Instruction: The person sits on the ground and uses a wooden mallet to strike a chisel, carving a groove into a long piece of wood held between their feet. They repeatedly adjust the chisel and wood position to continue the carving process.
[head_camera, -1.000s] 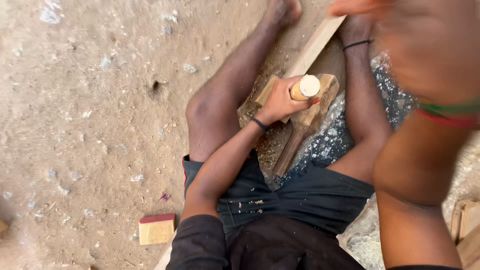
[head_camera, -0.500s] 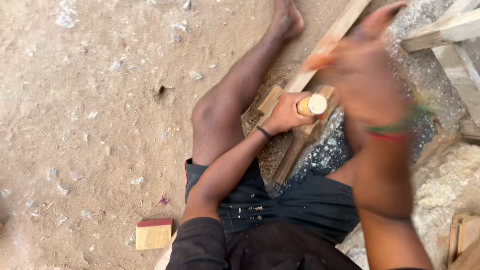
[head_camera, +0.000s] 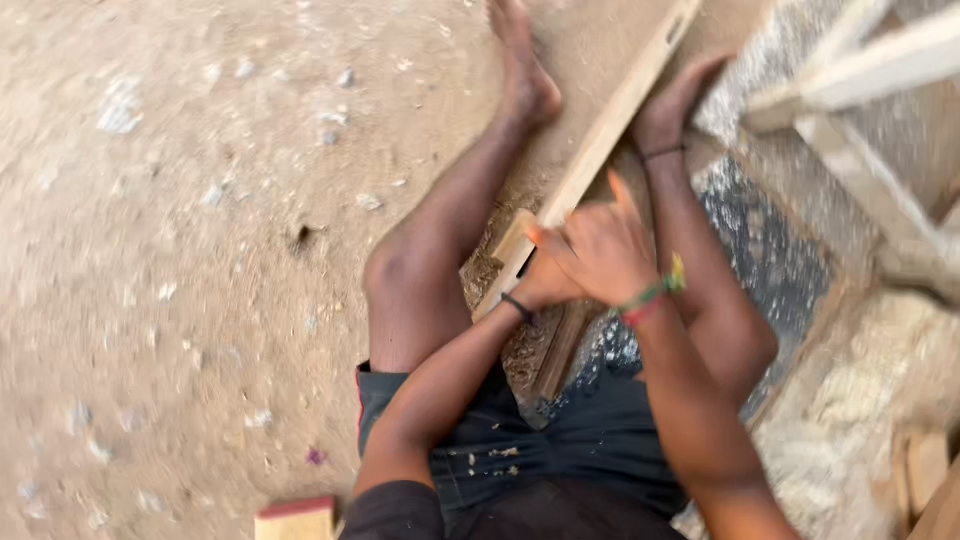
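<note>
While the small wooden block (head_camera: 296, 521) is lying on the dirt floor (head_camera: 160, 250) at lower left, the left hand (head_camera: 535, 290) is curling its grip around something I cannot tell, hidden beneath the right hand (head_camera: 600, 250), whose grip is also unclear, both sitting on the long wooden plank (head_camera: 610, 130) between the legs.
</note>
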